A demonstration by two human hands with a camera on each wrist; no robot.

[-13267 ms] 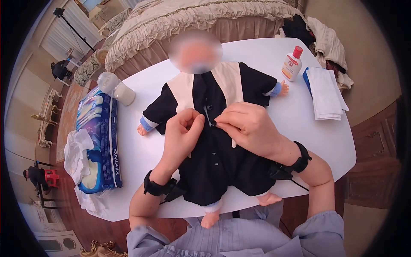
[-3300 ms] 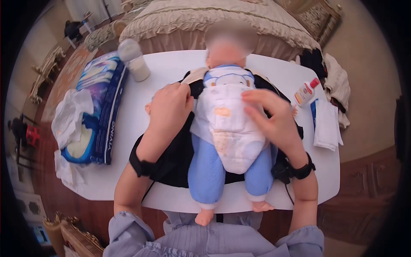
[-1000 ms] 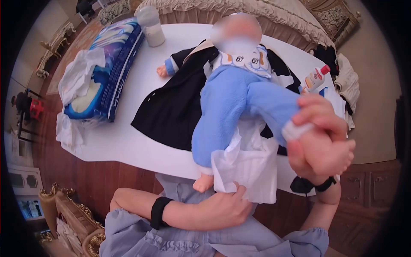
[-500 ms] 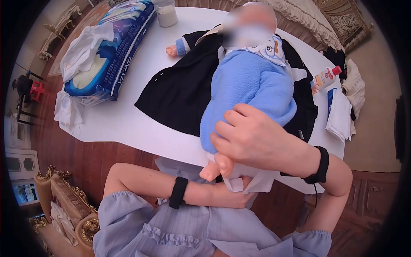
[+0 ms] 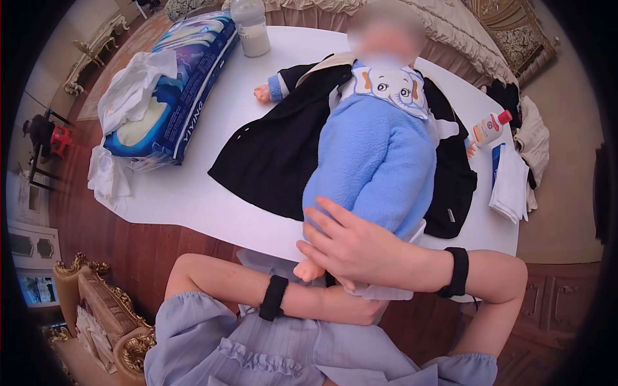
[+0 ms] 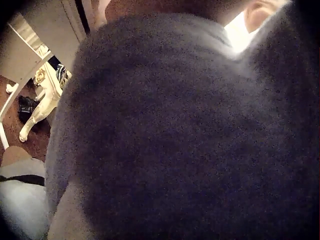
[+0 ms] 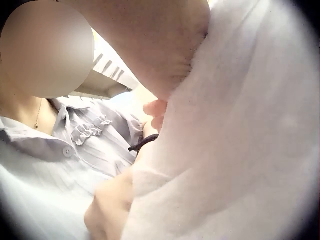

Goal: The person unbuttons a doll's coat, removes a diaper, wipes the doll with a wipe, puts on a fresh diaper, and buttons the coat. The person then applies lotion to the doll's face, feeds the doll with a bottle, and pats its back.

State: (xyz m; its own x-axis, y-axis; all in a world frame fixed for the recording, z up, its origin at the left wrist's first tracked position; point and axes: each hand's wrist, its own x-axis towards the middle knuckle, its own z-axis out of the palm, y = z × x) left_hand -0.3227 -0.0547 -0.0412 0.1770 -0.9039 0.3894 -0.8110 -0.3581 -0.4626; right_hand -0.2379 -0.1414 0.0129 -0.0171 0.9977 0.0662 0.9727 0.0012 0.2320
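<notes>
A doll in blue fleece trousers (image 5: 367,154) and an elephant-print bib (image 5: 389,89) lies on its back, its spread black garment (image 5: 273,138) beneath it. My right hand (image 5: 354,248) holds the doll's lower legs together at the ankles, with one foot (image 5: 308,270) showing past the fingers. Below it, my left hand (image 5: 360,305) grips the edge of a white diaper (image 5: 396,293); most of its fingers are hidden. In the right wrist view the diaper (image 7: 240,130) fills the right side, and the left hand (image 7: 107,210) is against its edge. The left wrist view is mostly dark cloth.
The doll lies on a white table (image 5: 193,193). At left are an opened diaper pack (image 5: 180,90) with a crumpled white cloth (image 5: 138,83) and a bottle (image 5: 251,29). On the right stand a red-capped lotion bottle (image 5: 490,127) and folded white cloths (image 5: 508,183).
The black garment was opened and the diaper came off the doll's front to below its legs. My right hand lowered the raised leg beside the other; my left hand stayed low at the diaper.
</notes>
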